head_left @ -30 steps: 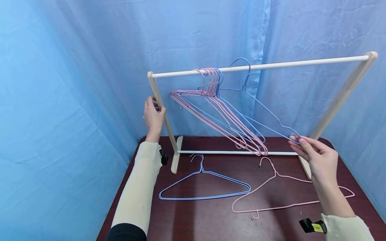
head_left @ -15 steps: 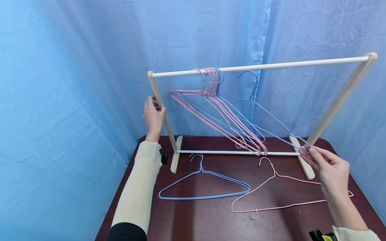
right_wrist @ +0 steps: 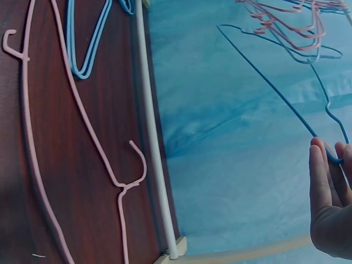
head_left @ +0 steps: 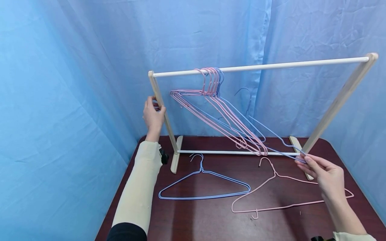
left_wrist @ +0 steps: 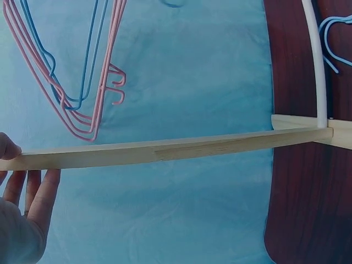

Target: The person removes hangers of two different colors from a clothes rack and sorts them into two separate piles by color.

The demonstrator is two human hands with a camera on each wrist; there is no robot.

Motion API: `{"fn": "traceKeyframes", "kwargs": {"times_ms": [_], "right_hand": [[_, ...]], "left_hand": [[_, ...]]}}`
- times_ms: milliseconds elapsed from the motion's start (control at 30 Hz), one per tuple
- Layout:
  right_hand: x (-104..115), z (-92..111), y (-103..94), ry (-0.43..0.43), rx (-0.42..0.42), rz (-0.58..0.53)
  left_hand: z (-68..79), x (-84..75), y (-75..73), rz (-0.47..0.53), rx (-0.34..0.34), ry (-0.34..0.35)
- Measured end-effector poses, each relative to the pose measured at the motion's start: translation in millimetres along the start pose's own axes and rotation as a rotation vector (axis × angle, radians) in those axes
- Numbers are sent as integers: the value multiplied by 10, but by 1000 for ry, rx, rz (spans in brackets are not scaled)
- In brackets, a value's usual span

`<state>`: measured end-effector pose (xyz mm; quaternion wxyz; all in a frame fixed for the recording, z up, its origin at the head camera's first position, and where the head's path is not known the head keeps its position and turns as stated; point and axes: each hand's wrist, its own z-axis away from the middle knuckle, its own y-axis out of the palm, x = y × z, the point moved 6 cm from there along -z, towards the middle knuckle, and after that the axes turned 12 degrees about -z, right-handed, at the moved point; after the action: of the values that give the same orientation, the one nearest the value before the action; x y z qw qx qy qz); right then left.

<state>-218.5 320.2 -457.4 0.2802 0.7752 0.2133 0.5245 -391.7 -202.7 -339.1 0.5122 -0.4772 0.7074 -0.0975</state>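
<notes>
My left hand grips the left wooden post of a small clothes rack, thumb on one side and fingers on the other. My right hand pinches one end corner of a blue wire hanger between thumb and fingers. This hanger slants away toward the back, its hook below the white top rail and off it. Part of its frame passes behind the hung hangers. Several pink hangers hang bunched on the rail's left part, with blue ones at their right side.
On the dark red-brown table lie two stacked blue hangers. To their right is a pink hanger with a small side hook, partly under my right forearm. The rack's white lower bar runs behind them. Blue curtains surround the table.
The blue hanger's hook has dropped from over the rail to below it. My right hand has moved down and slightly right with the hanger's corner. My left hand stays put.
</notes>
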Motion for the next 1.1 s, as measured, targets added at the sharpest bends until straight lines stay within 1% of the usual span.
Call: {"fn": "traceKeyframes", "kwargs": {"times_ms": [167,333,500,633,900,1033,1067,1100], "right_hand": [[-91,28,-58,34,13,42],[-169,54,-87,64,34,59],[-233,81,-96,86,56,69],[-272,91,-109,103,61,100],[-346,116,-121,149,71,111],[-427,109,-204,175,100,175],[-465,99,-259,181,135,158],[-492,100,-286,194,134,176]], "left_hand": [[6,4,-5,14,-2,-6],[6,4,-4,15,-4,-6],[5,9,2,20,-3,-8],[4,9,3,25,-2,-9],[5,6,-2,21,0,-18],[12,-1,-6,22,-2,-12],[14,-3,-7,24,-2,-10],[17,-6,-8,25,-2,-8]]}}
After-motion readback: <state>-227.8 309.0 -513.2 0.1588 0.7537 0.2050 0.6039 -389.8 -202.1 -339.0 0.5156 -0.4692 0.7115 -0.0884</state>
